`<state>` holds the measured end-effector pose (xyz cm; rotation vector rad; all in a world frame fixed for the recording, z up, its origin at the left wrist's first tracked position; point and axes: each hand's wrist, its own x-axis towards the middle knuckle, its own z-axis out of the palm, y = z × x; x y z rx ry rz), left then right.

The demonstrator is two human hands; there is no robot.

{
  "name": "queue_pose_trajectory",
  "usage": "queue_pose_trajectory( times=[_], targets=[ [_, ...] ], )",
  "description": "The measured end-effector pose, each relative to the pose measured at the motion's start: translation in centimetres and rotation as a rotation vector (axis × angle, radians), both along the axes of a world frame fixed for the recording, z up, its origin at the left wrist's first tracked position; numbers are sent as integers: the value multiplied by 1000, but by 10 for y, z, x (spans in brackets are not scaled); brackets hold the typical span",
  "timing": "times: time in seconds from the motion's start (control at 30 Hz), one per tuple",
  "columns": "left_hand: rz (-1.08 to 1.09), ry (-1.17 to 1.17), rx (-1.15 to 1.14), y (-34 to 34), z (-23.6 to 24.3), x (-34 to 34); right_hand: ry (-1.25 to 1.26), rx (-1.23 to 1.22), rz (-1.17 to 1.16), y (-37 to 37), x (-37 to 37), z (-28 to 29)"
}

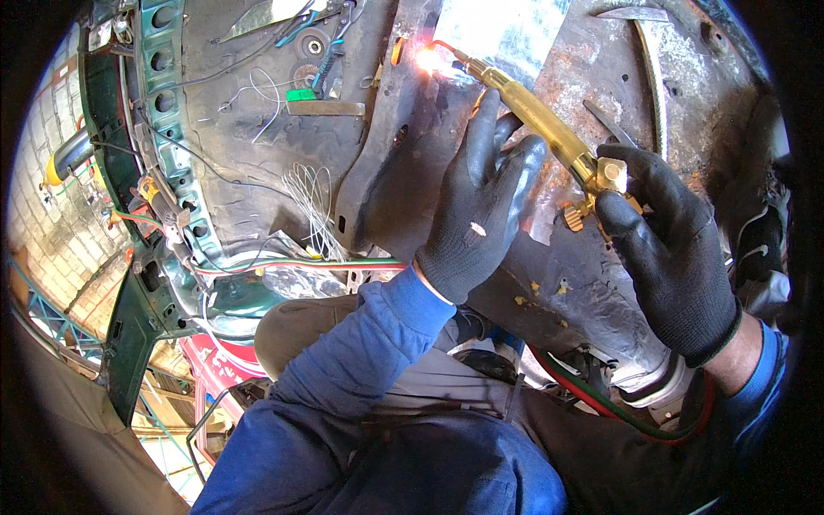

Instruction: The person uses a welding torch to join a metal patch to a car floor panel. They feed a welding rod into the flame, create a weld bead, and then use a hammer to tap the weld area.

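Note:
My gloved right hand (661, 240) grips the valve end of a brass torch (549, 129) that points up and left. My gloved left hand (481, 197) has its fingers curled at the torch's front part, partly hidden beneath it. The torch's curved tip (451, 47) meets a bright orange-white glow (427, 60) at the left edge of a shiny sheet-metal piece (489, 21) on the rusty car floor panel (395, 189); whether it touches the metal, I cannot tell.
Cutters (326, 64), grinding discs (309, 47) and loose wire (309, 206) lie left on the dark panel, near hoses (326, 264) and a cordless tool (159, 202). A hammer (652, 77) lies upper right. A green car frame (129, 335) edges the left side.

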<state>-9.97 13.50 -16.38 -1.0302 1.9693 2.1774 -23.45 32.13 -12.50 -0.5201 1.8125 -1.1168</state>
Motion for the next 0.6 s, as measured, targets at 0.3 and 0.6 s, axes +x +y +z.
queue_pose_trajectory(
  times=[0.3,0.6],
  targets=[
    [-15,-15,-34,-2,0,-1,-13,9,-4,-1,1,0],
    [6,6,-37,0,-5,4,28,6,8,0,1,0]
  ],
)
